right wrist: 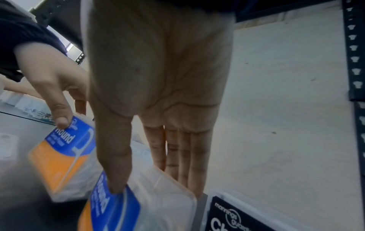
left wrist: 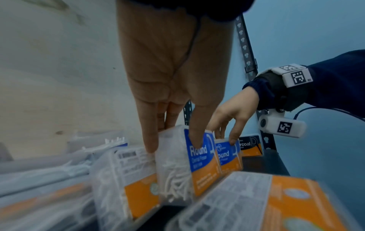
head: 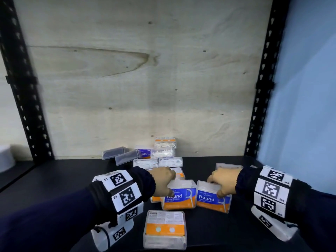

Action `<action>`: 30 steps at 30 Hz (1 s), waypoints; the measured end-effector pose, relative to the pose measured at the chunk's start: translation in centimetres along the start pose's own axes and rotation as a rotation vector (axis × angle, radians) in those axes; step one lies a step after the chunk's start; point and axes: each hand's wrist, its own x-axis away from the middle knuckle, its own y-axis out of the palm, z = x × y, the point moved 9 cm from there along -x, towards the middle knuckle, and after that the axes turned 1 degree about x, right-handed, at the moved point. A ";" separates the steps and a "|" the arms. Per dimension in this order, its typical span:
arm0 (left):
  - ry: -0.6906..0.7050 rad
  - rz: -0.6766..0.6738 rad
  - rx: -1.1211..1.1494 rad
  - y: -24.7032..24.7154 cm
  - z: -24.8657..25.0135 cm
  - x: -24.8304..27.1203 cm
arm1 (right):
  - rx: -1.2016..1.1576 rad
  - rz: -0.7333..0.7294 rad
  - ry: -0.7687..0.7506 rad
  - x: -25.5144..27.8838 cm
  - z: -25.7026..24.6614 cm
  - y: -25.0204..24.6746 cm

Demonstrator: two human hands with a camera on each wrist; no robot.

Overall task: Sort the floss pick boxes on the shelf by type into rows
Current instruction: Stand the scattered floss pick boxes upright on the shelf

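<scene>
Two clear floss pick boxes with blue and orange "Round" labels stand side by side on the black shelf (head: 254,206). My left hand (head: 171,183) (left wrist: 173,140) grips the left Round box (head: 179,197) (left wrist: 199,162) from above, thumb on the label, fingers behind. In the same way my right hand (head: 216,186) (right wrist: 156,184) pinches the right Round box (head: 212,200) (right wrist: 118,207). Just behind the right hand stands a black "Charcoal" box (head: 229,166) (right wrist: 237,215). Another orange-labelled box (head: 164,228) lies back-up at the front.
A jumble of more floss boxes (head: 160,159) and two dark clear boxes (head: 120,154) sits against the plywood back wall (head: 145,79). Black perforated uprights (head: 260,88) stand at both sides. Bare shelf surface lies to the left and right.
</scene>
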 end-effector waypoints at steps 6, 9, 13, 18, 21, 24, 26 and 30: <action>0.025 -0.040 -0.001 1.7 0.1 0.3 | -0.004 0.000 -0.001 0.1 -0.1 0.0; 0.044 -0.002 -0.012 1.5 0.0 0.7 | 0.007 0.011 -0.008 0.0 -0.1 0.0; 0.112 0.055 -0.020 0.9 0.9 2.0 | -0.004 0.011 -0.008 -0.1 0.0 0.1; 0.214 0.041 -0.048 1.2 3.0 4.4 | -0.028 0.023 -0.012 -0.2 0.1 0.1; 0.225 -0.094 -0.083 3.5 3.4 5.3 | -0.042 0.029 -0.004 -0.1 0.1 0.0; 0.231 -0.152 -0.168 5.2 3.5 5.5 | -0.044 0.025 -0.004 0.1 -0.1 0.0; 0.232 -0.134 -0.206 5.3 3.6 5.5 | -0.051 0.022 -0.003 0.2 -0.2 -0.1; 0.236 -0.126 -0.229 5.0 3.5 5.5 | -0.073 0.013 0.007 0.5 -0.2 -0.3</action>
